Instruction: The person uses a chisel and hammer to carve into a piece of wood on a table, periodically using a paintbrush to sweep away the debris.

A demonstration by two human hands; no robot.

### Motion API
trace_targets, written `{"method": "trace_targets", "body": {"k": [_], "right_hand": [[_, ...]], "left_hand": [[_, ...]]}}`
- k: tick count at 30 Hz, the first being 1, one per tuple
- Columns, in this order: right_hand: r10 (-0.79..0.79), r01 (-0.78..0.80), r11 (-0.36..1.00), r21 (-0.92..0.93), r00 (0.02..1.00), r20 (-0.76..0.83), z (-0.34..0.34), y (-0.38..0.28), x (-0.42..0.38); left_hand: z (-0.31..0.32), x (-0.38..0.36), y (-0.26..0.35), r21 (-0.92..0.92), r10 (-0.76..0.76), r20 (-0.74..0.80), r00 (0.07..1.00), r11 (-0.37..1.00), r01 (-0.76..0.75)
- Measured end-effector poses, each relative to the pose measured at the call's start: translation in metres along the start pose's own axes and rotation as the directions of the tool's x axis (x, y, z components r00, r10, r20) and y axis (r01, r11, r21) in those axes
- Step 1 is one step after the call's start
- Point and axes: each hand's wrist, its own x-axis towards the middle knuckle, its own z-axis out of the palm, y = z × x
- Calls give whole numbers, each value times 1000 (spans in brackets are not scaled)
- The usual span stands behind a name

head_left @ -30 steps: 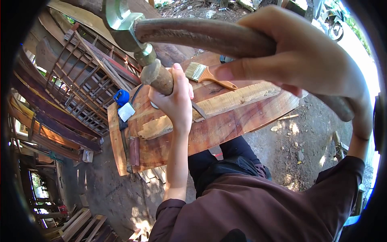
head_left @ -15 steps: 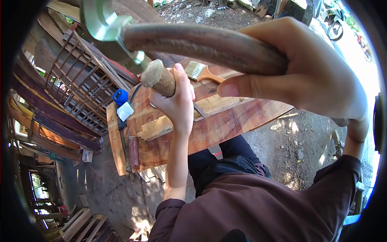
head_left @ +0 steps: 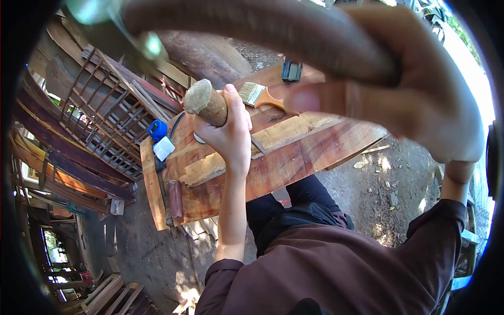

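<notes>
My left hand (head_left: 232,134) is wrapped round the wooden handle of a chisel (head_left: 213,109), whose frayed butt end points up toward me. The chisel's metal blade shows below the fingers, its tip at the pale cut strip in a reddish wooden slab (head_left: 281,170). High and close to the camera, my right hand (head_left: 420,100) grips the curved wooden handle of a hammer (head_left: 273,34). The hammer's metal head is blurred at the upper left, partly outside the view. A paintbrush (head_left: 270,100) with an orange handle lies on the slab just beyond the left hand.
At the slab's left end are a blue tape measure-like object (head_left: 157,129), a white block (head_left: 164,148) and a reddish-brown cylinder (head_left: 175,198). A dark small box (head_left: 292,71) sits at the far side. A wooden lattice (head_left: 102,100) and stacked boards stand at left.
The hammer and my right hand have risen closer to the camera, blurring. My left hand and the chisel stay nearly in place. The dark box has come into view.
</notes>
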Motion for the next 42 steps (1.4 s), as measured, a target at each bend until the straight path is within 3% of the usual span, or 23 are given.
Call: {"method": "trace_targets", "body": {"k": [2,4,6,12,14,15,16,18,19,22,24,26,27,28,30,31,34,36,38,39,42], "right_hand": [[26,142,923,359,905,-424,29,1,1],[-99,69,987,-145,973,-210,20,8,-4],[3,35,985,-170,975,221,12,19,3],[-35,69,976,-208,986,166,8,19,-3],[-231,237,970,48,966,-114,16,27,-6],[-235,208,966,-154,953,-190,15,29,-9],[-236,208,966,-155,953,-191,16,29,-8],[-9,6,1000,19,988,157,18,29,-7],[-131,136,990,-27,980,153,19,36,-9],[-260,269,962,-46,954,152,16,38,-16],[-264,274,960,-65,956,131,12,31,-21],[-252,256,965,51,965,-71,11,27,-25],[-348,375,919,123,917,-193,19,26,-24],[-350,377,918,122,917,-192,23,31,-22],[-224,231,953,195,973,-57,30,40,-18],[-93,80,990,113,990,108,25,40,-22],[-51,46,998,41,989,138,20,38,-23],[-126,122,991,45,988,92,27,49,-23],[-73,76,989,124,997,-27,32,54,-21],[25,-24,983,184,1000,-4,32,53,-20],[121,-107,989,103,984,-134,57,88,-14]], "left_hand": [[-1,1,-2,-36,-15,46,999,999,17],[-1,1,-2,-25,-5,51,999,1000,7],[0,1,-2,-13,1,52,999,1000,0],[3,-2,2,-20,18,9,1000,1000,-18],[2,-2,3,14,23,-3,1000,1000,-23],[1,-2,0,2,31,23,999,1000,-31],[0,-2,-2,-9,37,49,998,999,-37],[-1,-4,-6,-35,47,56,997,998,-45],[0,-3,-7,-60,57,65,996,997,-53],[0,-6,-3,0,54,43,998,999,-54],[5,-6,-4,12,52,12,999,999,-52],[7,-6,0,51,121,16,992,991,-122],[11,-8,4,93,165,9,986,982,-166],[10,-8,3,93,167,7,986,982,-167],[4,-7,-1,115,92,72,993,988,-99],[4,-7,-1,113,95,75,993,988,-103],[3,-8,-1,-28,58,53,997,998,-57],[1,-11,0,-11,58,42,997,998,-58],[-4,-15,2,-37,97,41,994,995,-95],[-9,-18,2,-59,98,51,994,994,-95],[-21,-30,4,-187,96,35,995,978,-88]]}}
